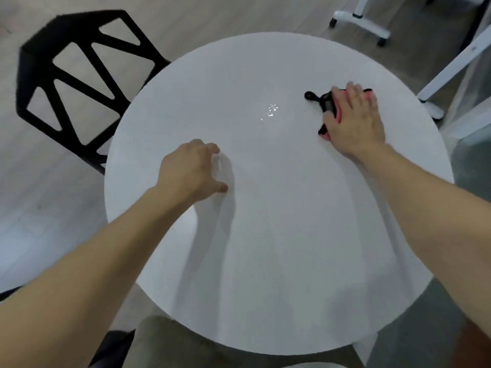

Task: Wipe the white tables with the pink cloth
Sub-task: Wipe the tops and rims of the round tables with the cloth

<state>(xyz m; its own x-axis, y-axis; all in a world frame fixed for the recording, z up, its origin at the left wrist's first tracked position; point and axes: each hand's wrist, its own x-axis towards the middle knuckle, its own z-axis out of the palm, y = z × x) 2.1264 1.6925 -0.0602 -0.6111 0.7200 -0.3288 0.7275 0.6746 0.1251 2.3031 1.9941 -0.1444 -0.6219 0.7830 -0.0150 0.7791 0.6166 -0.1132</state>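
Left hand (191,168) is resting loosely curled, holding nothing, mid-counter (265,248); right hand (356,120) is pressing flat-fingered on the pink cloth (337,110) near the counter's far-right edge.

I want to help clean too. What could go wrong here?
The black loop sticks out from the cloth under the right hand and might snag during a swipe. The left hand touches the table with its fingertips and may smudge wiped parts. The cloth lies toward the table's right side, so a wide swipe could push it off.
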